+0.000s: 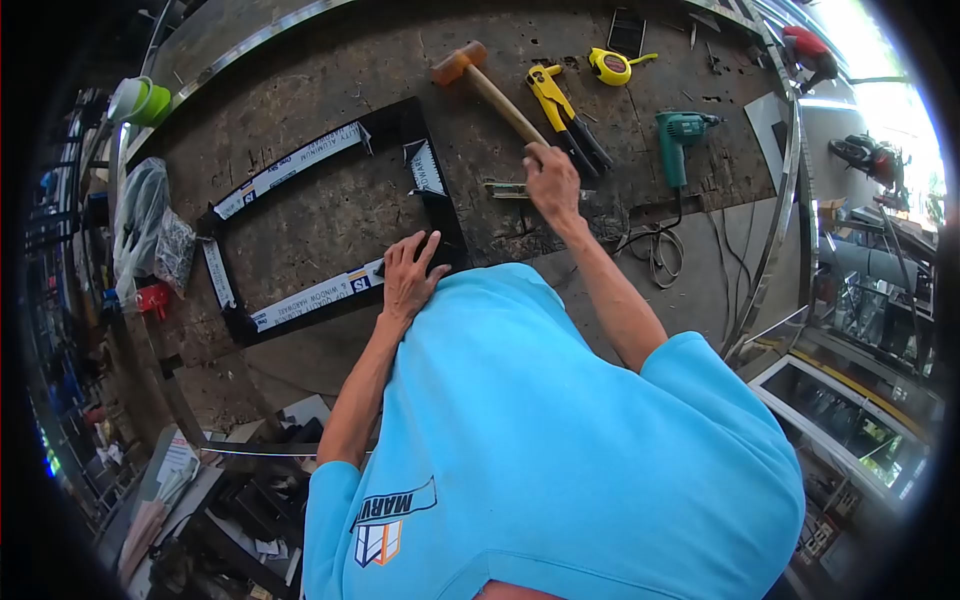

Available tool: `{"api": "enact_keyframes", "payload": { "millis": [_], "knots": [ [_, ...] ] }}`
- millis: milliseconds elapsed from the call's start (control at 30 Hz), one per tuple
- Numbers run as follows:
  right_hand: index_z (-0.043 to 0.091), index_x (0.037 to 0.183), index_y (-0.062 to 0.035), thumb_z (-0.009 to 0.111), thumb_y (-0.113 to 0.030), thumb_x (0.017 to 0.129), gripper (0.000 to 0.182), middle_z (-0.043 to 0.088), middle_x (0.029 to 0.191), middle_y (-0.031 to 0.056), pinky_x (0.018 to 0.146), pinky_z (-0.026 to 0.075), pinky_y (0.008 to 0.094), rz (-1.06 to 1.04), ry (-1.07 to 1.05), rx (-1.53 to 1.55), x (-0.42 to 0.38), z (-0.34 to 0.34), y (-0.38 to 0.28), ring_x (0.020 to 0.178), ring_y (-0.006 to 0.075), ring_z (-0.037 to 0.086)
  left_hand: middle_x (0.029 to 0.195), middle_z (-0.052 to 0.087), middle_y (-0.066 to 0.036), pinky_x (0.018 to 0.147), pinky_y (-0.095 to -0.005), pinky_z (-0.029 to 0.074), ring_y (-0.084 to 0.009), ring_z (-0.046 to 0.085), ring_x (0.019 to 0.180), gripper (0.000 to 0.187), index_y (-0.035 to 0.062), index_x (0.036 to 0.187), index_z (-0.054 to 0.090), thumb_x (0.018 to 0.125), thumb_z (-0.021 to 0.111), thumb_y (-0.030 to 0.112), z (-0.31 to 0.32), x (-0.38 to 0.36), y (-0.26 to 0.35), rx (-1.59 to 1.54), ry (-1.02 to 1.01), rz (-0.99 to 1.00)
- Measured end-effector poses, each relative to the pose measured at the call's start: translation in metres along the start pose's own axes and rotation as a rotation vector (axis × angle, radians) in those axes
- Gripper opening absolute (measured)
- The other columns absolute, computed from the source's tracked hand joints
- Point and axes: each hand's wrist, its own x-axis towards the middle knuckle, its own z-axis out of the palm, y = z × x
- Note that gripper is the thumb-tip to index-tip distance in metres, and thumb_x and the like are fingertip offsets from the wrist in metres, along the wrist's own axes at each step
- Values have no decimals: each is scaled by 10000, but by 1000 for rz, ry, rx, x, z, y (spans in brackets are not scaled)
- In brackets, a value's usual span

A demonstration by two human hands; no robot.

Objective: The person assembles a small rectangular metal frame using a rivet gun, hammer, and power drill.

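My right hand is closed around the lower end of a mallet's wooden handle. The mallet has an orange-brown head, which points away from me over the workbench. A black rectangular window frame lies flat on the bench, with printed white protective film on its inner sides. On its near right corner rests my left hand, fingers spread and pressing on the bar. Just beyond my right hand is a yellow hand riveter with black handles. Thin metal pieces lie left of that hand.
A yellow tape measure and a phone lie at the far side. To the right sits a green power drill, its cord trailing near me. Plastic bags are at the left. Metal rails edge the bench.
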Motion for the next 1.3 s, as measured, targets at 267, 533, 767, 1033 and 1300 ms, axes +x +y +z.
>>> {"api": "enact_keyframes", "payload": {
  "millis": [267,533,767,1033,1300],
  "knots": [
    [616,1148,-93,607,-235,846,334,663,989,181,827,480,439,303,-196,-112,41,-67,46,937,360,623,1218,524,-105,981,-421,348,-282,487,1132,588,62,1182,547,673,801,210,13,0,3,-82,110,-55],
    [323,1439,-141,491,-563,906,700,654,709,140,556,529,364,656,-761,209,-27,-13,-16,566,253,667,1253,508,-119,1011,-401,342,-291,459,1169,691,40,1259,526,704,785,358,7,1,10,-16,47,-190],
    [556,1210,-147,595,-379,886,401,632,724,118,604,519,347,611,-368,157,-75,-17,25,602,222,643,1245,499,-119,1001,-425,366,-300,460,1151,711,30,1229,552,702,768,455,-3,8,4,-37,-76,-203],
    [574,1199,-69,713,-109,714,507,574,872,55,698,498,291,713,-389,815,-119,-123,-5,752,140,571,1223,498,-112,988,-409,395,-288,478,1121,725,39,1218,558,698,752,505,6,-1,-9,-17,-41,-128],
    [463,1217,-48,659,-220,815,480,622,835,245,726,463,444,203,-854,94,-97,-37,-22,812,412,615,1234,488,-116,1004,-410,382,-286,458,1167,836,59,1337,458,706,738,531,5,3,-8,-2,56,-120]
  ]
}}
